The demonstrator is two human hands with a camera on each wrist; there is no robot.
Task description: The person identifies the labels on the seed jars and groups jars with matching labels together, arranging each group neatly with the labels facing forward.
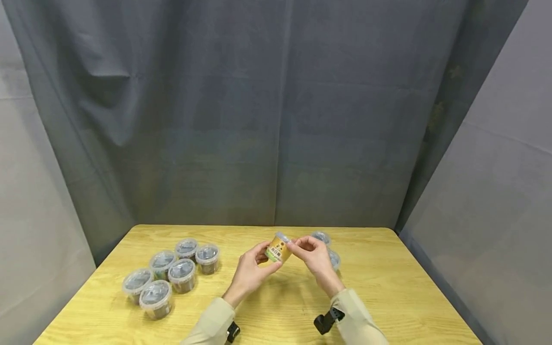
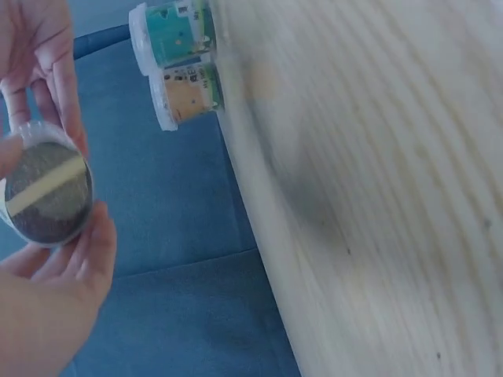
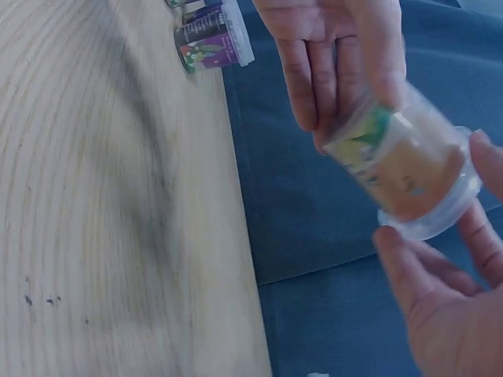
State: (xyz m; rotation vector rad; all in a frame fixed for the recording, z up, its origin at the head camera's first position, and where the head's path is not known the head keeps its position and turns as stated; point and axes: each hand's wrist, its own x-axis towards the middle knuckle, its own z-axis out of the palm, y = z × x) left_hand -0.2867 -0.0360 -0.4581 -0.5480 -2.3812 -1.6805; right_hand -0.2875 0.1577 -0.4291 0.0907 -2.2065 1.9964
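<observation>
In the head view a small clear plastic cup (image 1: 278,248) with a yellow-orange label and a lid is held tilted above the table. My left hand (image 1: 254,269) grips its lower body between thumb and fingers. The fingers of my right hand (image 1: 314,258) pinch the rim of its lid (image 3: 436,218), thumb and fingertips on opposite sides in the right wrist view. Dark contents and a pale strip show through the cup's base (image 2: 49,192) in the left wrist view.
Several similar lidded cups (image 1: 182,271) stand in two rows on the left of the wooden table (image 1: 388,297). Two more, one with a teal label (image 2: 177,33) and one with an orange label (image 2: 187,93), stand beyond my right hand. A grey curtain (image 1: 215,120) hangs behind.
</observation>
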